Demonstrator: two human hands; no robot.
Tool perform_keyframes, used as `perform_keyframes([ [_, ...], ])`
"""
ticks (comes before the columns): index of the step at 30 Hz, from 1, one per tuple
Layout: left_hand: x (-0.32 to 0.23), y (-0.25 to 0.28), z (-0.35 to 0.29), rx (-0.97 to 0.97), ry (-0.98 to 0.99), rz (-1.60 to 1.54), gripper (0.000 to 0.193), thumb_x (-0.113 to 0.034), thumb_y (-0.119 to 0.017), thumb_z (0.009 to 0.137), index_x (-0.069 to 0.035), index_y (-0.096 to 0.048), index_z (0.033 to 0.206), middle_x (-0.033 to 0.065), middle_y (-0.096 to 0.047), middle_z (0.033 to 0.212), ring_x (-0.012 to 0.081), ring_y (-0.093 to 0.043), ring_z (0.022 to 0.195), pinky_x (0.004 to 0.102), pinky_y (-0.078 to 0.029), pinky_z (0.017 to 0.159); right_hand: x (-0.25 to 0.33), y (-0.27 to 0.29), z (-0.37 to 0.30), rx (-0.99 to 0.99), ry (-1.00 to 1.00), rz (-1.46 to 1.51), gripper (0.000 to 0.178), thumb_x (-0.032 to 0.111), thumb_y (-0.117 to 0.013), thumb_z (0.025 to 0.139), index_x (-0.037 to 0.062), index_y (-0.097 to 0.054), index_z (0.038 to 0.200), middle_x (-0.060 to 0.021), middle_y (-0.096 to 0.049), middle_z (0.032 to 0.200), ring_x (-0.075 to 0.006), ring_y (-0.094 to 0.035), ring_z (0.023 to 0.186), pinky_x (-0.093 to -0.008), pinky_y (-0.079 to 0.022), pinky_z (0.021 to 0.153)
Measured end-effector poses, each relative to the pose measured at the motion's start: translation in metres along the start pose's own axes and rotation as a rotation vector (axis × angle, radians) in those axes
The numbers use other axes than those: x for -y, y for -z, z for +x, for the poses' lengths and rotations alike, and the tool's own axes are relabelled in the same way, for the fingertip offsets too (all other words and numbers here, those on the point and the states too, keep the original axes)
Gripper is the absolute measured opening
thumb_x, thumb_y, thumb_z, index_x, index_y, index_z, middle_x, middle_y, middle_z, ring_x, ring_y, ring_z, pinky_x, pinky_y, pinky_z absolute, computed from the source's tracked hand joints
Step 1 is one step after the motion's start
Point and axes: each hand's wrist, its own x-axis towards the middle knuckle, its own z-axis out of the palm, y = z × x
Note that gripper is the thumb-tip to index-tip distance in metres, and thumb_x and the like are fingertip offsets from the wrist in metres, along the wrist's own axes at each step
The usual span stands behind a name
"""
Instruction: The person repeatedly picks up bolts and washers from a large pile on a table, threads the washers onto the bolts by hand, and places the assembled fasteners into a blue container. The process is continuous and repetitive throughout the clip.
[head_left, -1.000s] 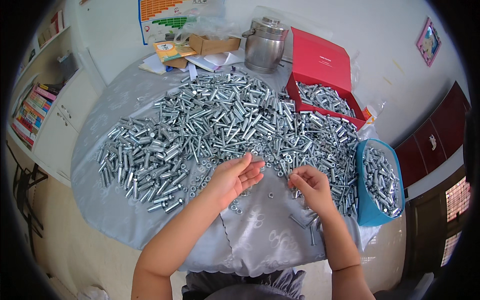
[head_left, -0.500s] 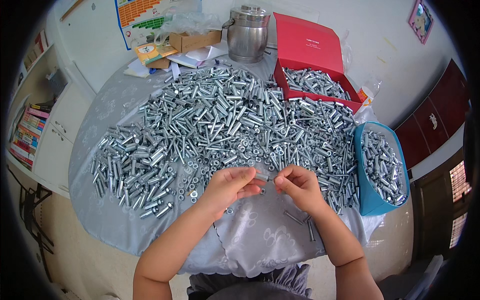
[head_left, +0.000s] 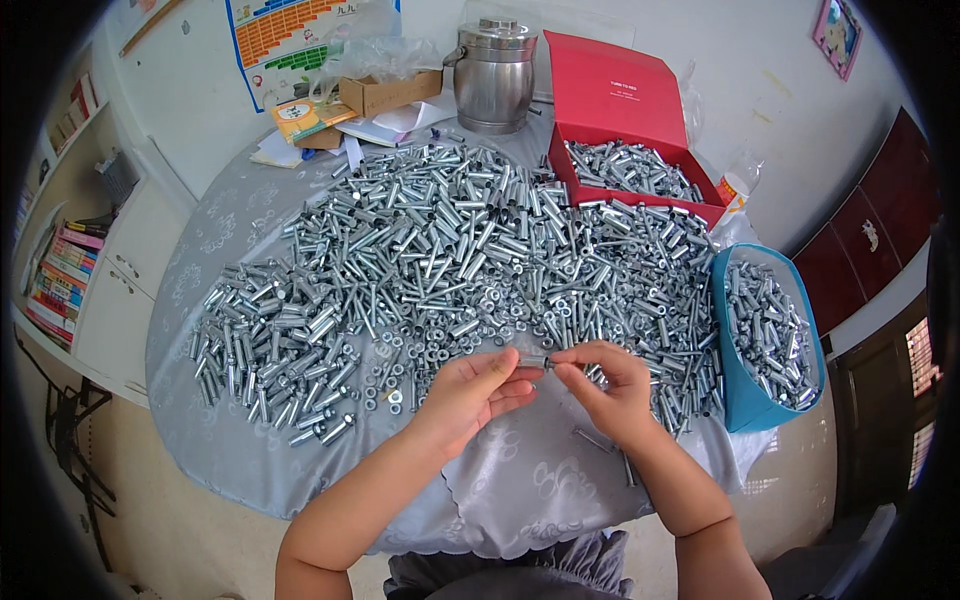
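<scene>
"How far along did things look?"

"Partway, I'd judge. The thicker pieces in the left-hand pile (head_left: 290, 350) seemed to have fittings at their ends, so perhaps those were done. The blue container (head_left: 738, 405) and the red box (head_left: 590, 75) were both well filled, though I couldn't tell whether with finished pieces."

"And what was left?"

"Plenty, by the look of it. A broad heap of metal parts (head_left: 430, 220) covered the middle of the bench (head_left: 240, 455), loose nuts (head_left: 396, 397) lay to the left of the left wrist, and two thin bolts (head_left: 629, 470) lay apart near the right forearm. The piece being handled didn't look complete."

"Where was that piece?"

"The metal sleeve (head_left: 531, 361) was between the hands, above the near edge of the heap, lying roughly level."

"How were the hands?"

"The left hand (head_left: 473, 397) pinched the sleeve's left end between thumb and forefinger, its other fingers loosely curled and parted. The right hand (head_left: 608, 388) had its thumb and forefinger closed at the other end, remaining fingers folded in."

"Gripping a separate part there?"

"Perhaps a small ring or nut, but it was too small and too covered to tell."
</scene>
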Motion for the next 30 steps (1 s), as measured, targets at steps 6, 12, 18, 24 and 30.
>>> perform_keyframes([
  [6,-0.004,-0.005,-0.003,0.021,0.016,0.129,0.039,-0.039,-0.050,0.089,-0.001,-0.057,0.098,0.0082,-0.062,0.086,0.0097,-0.057,0.072,0.0241,-0.047,0.068,0.001,-0.005,-0.001,-0.018,-0.027,0.107,0.014,-0.002,-0.067,0.074,-0.0006,-0.063,0.088,-0.0069,-0.061,0.088,-0.0108,-0.055,0.074,-0.0223,-0.043,0.067],
  [12,-0.013,-0.011,-0.008,0.032,0.000,0.245,0.050,-0.054,-0.035,0.090,-0.011,-0.041,0.066,-0.0049,-0.034,0.054,0.0051,-0.026,0.043,0.0204,-0.022,0.041,0.011,-0.008,0.010,0.033,-0.015,0.116,0.015,0.007,-0.069,0.075,0.0035,-0.065,0.089,-0.0041,-0.063,0.080,-0.0106,-0.055,0.074,-0.0236,-0.042,0.064],
  [18,-0.021,0.000,-0.004,-0.080,0.006,0.090,0.048,-0.053,-0.038,0.090,-0.015,-0.034,0.061,-0.0075,-0.021,0.050,0.0053,-0.020,0.042,0.0217,-0.018,0.040,0.039,-0.023,0.033,0.183,0.165,-0.048,0.022,0.006,-0.070,0.071,0.0057,-0.066,0.093,-0.0063,-0.063,0.081,-0.0185,-0.059,0.077,-0.0282,-0.045,0.068],
  [24,-0.035,0.015,-0.002,-0.069,0.035,-0.178,0.045,-0.041,-0.038,0.091,-0.018,-0.027,0.054,-0.0070,-0.021,0.046,0.0069,-0.019,0.038,0.0231,-0.019,0.037,0.029,-0.030,0.038,0.155,0.240,-0.280,0.023,0.008,-0.069,0.069,0.0063,-0.066,0.092,-0.0075,-0.062,0.081,-0.0241,-0.059,0.076,-0.0346,-0.046,0.069],
  [30,-0.038,0.023,-0.001,0.004,0.037,-0.272,0.044,-0.038,-0.033,0.093,-0.018,-0.028,0.055,-0.0074,-0.020,0.047,0.0066,-0.021,0.039,0.0230,-0.020,0.038,-0.008,-0.031,0.032,0.306,0.342,-0.405,0.014,0.008,-0.066,0.071,0.0094,-0.068,0.085,-0.0078,-0.059,0.077,-0.0260,-0.057,0.069,-0.0356,-0.046,0.063],
])
